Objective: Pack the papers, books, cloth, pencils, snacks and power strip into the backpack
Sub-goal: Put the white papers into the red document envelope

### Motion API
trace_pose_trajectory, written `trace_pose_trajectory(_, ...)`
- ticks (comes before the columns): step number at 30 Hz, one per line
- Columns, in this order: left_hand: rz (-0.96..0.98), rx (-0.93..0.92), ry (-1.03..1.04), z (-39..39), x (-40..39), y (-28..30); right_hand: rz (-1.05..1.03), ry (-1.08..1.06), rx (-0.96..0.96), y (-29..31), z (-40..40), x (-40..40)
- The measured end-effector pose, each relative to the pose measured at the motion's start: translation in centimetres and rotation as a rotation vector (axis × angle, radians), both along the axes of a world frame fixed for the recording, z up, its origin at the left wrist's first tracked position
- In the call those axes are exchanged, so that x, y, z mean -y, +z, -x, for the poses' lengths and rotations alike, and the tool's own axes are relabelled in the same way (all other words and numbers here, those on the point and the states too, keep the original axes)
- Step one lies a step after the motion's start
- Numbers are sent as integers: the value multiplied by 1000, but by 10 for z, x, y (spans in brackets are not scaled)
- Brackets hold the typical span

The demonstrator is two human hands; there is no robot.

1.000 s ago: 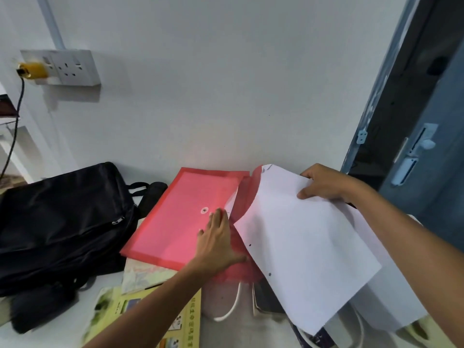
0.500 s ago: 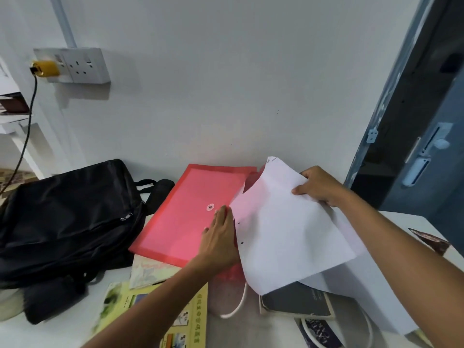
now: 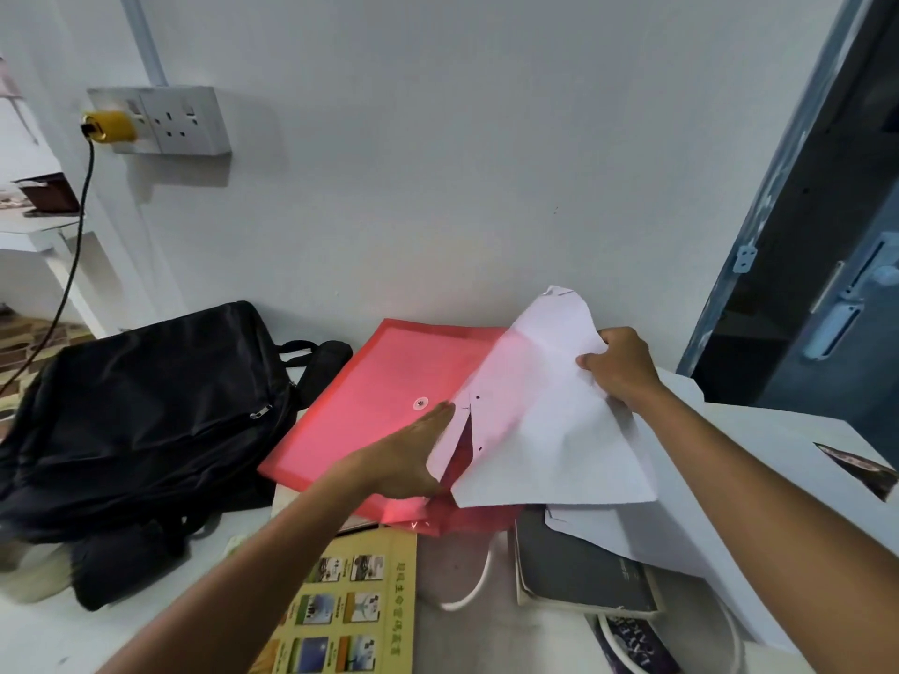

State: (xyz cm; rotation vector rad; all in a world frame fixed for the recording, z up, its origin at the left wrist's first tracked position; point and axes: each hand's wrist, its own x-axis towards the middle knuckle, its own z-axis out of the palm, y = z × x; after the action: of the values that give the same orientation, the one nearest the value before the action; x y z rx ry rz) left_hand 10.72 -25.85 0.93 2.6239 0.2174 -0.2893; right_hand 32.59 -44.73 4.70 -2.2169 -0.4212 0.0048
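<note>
While the right hand (image 3: 620,369) is pinching the far edge of the white papers (image 3: 545,430), its fingers curled round that edge, the sheets are bowing and creasing between grip and folder, which suggests they are light, limp and easy to crumple. The left hand (image 3: 404,459) is lying flat on the red folder (image 3: 369,406), fingers straight and together, pressing it down on the desk (image 3: 778,440) beside the papers' leading corner, which is sitting at the folder's mouth. The folder looks like thin, slick plastic, likely to slide unless pinned. Feeding the sheets probably calls for a hold nearer their leading edge, so that they are not buckling. The black backpack (image 3: 141,406) is lying closed at the left, touching the folder's corner; it looks soft and floppy, so its opening will likely need holding apart. A yellow book (image 3: 350,605) and a grey book (image 3: 579,571) are waiting near the front edge; both look stiff enough to lift by the spine.
</note>
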Motion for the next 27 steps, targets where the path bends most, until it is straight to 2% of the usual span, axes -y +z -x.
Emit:
trace_pose_trajectory(3, 77, -50, 40, 1, -7, 5, -52, -30, -15, -5, 6, -6)
trace_pose_trajectory(6, 233, -24, 107, -2, -7, 6, -183, -89, -93, -14, 14, -13)
trace_pose_trajectory(8, 272, -3, 138, -3, -7, 3, -232, -104, -108, -20, 20, -16)
trace_pose_trajectory(13, 281, 9, 156, -2, -7, 1, -200, -14, 13, -18, 22, -12)
trace_pose_trajectory(16, 298, 25, 159, -1, -7, 3, -380, 26, -157, -9, 17, -1)
trace_pose_trajectory(19, 327, 22, 156, 0, -7, 4, -428, 16, -245, -14, 17, 8)
trace_pose_trajectory(25, 353, -3, 148, 2, -8, 3, -355, -88, -86, -32, 25, 1)
trace_pose_trajectory(27, 347, -3, 149, 3, -8, 4, -389, -111, -100, -34, 30, -5)
